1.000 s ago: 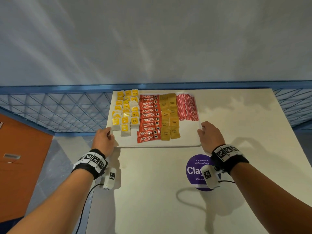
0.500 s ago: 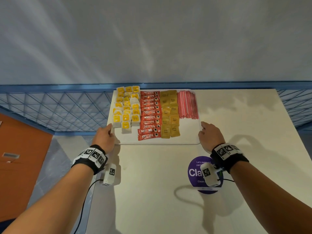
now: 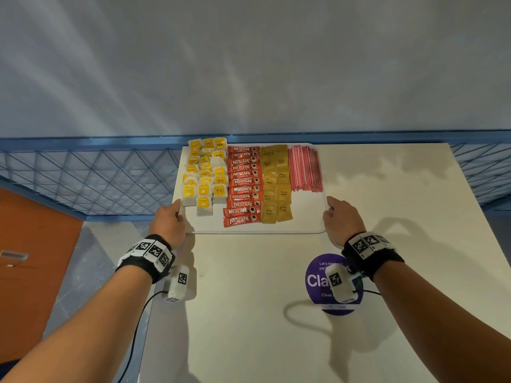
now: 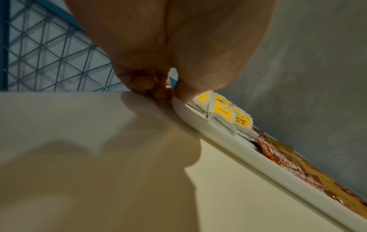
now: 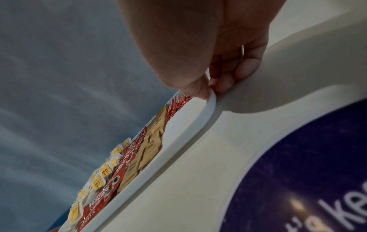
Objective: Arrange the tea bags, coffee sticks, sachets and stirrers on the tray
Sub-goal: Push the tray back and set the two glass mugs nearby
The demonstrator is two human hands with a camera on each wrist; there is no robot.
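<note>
Pushed farther back since a second ago, our tray [image 3: 257, 230] now meets the counter's [image 3: 249, 313] far edge; left hand [image 3: 168, 221] and right hand [image 3: 341, 219] pinch its rims. Sorting looks finished; next, we let go.

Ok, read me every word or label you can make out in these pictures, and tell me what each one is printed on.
"NESCAFE CLASSIC": on the red coffee sticks.
"Brown Sugar": on the tan sachets, small but just legible.
"RELAX": on a yellow tag of the tea bags; "TEA" on a far one; other tag print too small to read.
"Let's keep our", "Cla...", "Clean": on the purple round sticker, the rest hidden by the wrist.
Stirrers: no text.
Wristband markers: patterns only.
</note>
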